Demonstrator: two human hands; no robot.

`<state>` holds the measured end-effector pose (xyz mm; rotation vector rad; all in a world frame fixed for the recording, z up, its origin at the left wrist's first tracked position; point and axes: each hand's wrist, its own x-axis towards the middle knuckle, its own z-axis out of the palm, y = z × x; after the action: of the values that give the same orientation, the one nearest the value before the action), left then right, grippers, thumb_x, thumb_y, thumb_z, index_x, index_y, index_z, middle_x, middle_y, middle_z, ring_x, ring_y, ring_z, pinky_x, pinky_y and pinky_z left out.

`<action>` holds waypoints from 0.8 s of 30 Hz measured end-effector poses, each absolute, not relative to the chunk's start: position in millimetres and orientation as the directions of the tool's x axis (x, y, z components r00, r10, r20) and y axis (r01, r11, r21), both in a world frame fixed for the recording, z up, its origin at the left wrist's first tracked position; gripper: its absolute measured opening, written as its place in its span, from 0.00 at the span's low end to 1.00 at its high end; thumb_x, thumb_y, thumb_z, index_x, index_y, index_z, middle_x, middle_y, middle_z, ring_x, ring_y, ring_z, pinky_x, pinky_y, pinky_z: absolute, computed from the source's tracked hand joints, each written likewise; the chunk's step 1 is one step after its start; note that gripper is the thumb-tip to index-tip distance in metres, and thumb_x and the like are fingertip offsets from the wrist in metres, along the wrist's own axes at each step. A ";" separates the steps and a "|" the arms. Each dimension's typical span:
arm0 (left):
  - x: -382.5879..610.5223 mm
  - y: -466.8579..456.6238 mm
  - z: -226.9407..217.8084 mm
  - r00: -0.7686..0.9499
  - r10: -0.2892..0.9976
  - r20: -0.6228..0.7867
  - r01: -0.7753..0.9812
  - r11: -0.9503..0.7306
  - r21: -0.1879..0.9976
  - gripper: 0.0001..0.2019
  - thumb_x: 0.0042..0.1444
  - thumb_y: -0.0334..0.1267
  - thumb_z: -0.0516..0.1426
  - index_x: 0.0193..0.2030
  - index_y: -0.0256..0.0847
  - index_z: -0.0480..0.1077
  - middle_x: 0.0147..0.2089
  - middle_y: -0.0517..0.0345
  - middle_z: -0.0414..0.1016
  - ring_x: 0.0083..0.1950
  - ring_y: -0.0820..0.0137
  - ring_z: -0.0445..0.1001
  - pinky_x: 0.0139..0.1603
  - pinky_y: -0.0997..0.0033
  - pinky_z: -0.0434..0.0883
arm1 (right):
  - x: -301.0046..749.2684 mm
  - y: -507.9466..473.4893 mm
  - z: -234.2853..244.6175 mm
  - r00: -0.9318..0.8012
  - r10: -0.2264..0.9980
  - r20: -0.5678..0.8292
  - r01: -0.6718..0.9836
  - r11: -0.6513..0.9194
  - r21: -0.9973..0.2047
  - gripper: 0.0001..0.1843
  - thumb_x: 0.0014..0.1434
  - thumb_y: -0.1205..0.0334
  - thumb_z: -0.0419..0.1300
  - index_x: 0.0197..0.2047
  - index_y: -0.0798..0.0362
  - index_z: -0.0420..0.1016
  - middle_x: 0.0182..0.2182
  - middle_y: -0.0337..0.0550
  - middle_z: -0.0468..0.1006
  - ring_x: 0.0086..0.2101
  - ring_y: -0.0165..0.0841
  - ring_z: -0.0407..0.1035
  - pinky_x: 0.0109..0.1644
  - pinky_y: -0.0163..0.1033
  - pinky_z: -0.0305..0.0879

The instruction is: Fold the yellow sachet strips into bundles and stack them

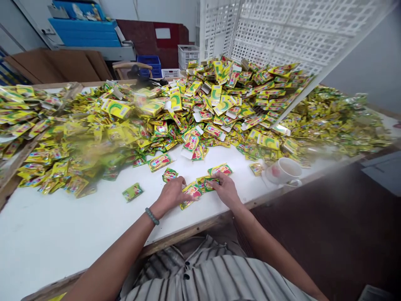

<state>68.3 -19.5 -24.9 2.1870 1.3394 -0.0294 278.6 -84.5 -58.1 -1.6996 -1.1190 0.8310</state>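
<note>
Both my hands rest on the white table [62, 225] near its front edge. My left hand [171, 193], with a green bead bracelet on the wrist, lies curled over small yellow-green sachets [193, 191] bunched between the hands. My right hand [224, 189] has its fingers closed on the same bunch from the right. One sachet [220, 169] lies just beyond the right hand, another sachet [169, 174] just beyond the left, and a lone folded sachet [133, 192] lies to the left.
A huge heap of the same sachets [200, 108] covers the back of the table from left to right. A white cup on a saucer [283, 171] stands right of my hands. White lattice crates [282, 29], a blue crate [150, 65] and cardboard [59, 65] stand behind.
</note>
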 end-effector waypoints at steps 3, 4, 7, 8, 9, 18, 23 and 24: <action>65.3 -20.9 -27.0 0.475 0.830 -0.293 0.809 -0.280 0.517 0.21 0.47 0.57 0.62 0.34 0.41 0.68 0.37 0.52 0.76 0.41 0.58 0.75 0.35 0.67 0.63 | 283.9 -85.9 -55.4 0.256 0.963 -0.087 0.279 -0.159 -0.947 0.16 0.49 0.49 0.66 0.35 0.51 0.74 0.24 0.37 0.75 0.28 0.34 0.68 0.33 0.38 0.64; 63.8 -21.4 -27.0 0.460 0.839 -0.291 0.791 -0.239 0.563 0.20 0.47 0.57 0.62 0.33 0.41 0.67 0.34 0.54 0.75 0.39 0.60 0.74 0.34 0.68 0.62 | 285.7 -85.3 -52.9 0.211 0.973 -0.093 0.273 -0.150 -0.950 0.15 0.49 0.50 0.66 0.35 0.52 0.74 0.24 0.36 0.74 0.28 0.33 0.67 0.32 0.38 0.64; 58.1 -24.1 -24.6 0.478 0.815 -0.328 0.588 -0.020 0.808 0.21 0.46 0.56 0.64 0.34 0.40 0.68 0.29 0.58 0.75 0.33 0.64 0.73 0.31 0.69 0.63 | 287.6 -80.1 -41.2 0.091 0.993 -0.078 0.300 -0.102 -0.948 0.13 0.50 0.52 0.66 0.34 0.52 0.76 0.25 0.36 0.74 0.27 0.31 0.65 0.33 0.37 0.63; 56.2 -25.4 -22.9 0.510 0.786 -0.350 0.472 0.084 0.877 0.22 0.45 0.56 0.65 0.35 0.39 0.69 0.29 0.58 0.76 0.32 0.66 0.74 0.31 0.70 0.64 | 286.3 -77.5 -36.6 0.070 0.996 -0.064 0.310 -0.083 -0.947 0.12 0.50 0.53 0.65 0.33 0.52 0.76 0.26 0.36 0.74 0.28 0.31 0.66 0.33 0.37 0.63; 54.4 -26.8 -20.9 0.543 0.754 -0.371 0.354 0.196 0.915 0.22 0.44 0.55 0.67 0.36 0.38 0.70 0.31 0.57 0.77 0.32 0.67 0.74 0.32 0.70 0.66 | 284.0 -74.6 -32.0 0.066 0.997 -0.046 0.316 -0.064 -0.947 0.11 0.51 0.53 0.65 0.34 0.52 0.77 0.27 0.37 0.75 0.29 0.32 0.67 0.34 0.37 0.64; 43.2 -31.7 -18.3 0.548 0.721 -0.424 -0.079 0.549 0.832 0.25 0.37 0.44 0.74 0.42 0.37 0.76 0.37 0.54 0.83 0.34 0.68 0.80 0.39 0.70 0.74 | 253.6 -61.1 -16.7 0.328 0.944 0.035 0.258 -0.054 -0.965 0.14 0.51 0.51 0.65 0.36 0.51 0.75 0.24 0.38 0.73 0.26 0.33 0.65 0.31 0.38 0.65; 39.2 -34.1 -23.7 0.527 0.748 -0.403 -0.165 0.556 0.815 0.23 0.38 0.42 0.73 0.42 0.36 0.77 0.37 0.54 0.83 0.35 0.69 0.80 0.39 0.71 0.74 | 244.7 -67.6 -17.0 0.358 0.930 0.077 0.287 -0.032 -0.957 0.14 0.52 0.50 0.65 0.36 0.51 0.75 0.27 0.39 0.75 0.27 0.33 0.66 0.33 0.39 0.65; 38.7 -34.7 -23.8 0.526 0.754 -0.393 -0.178 0.550 0.816 0.23 0.39 0.42 0.73 0.42 0.36 0.77 0.37 0.54 0.83 0.34 0.70 0.79 0.39 0.72 0.74 | 243.4 -68.8 -15.4 0.316 0.945 0.087 0.316 -0.019 -0.948 0.13 0.52 0.51 0.65 0.36 0.51 0.75 0.27 0.39 0.75 0.28 0.33 0.66 0.34 0.39 0.64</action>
<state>38.7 -34.7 -23.8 0.7997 0.8340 0.6349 243.4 -68.8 -15.4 -1.5495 -1.1922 0.7633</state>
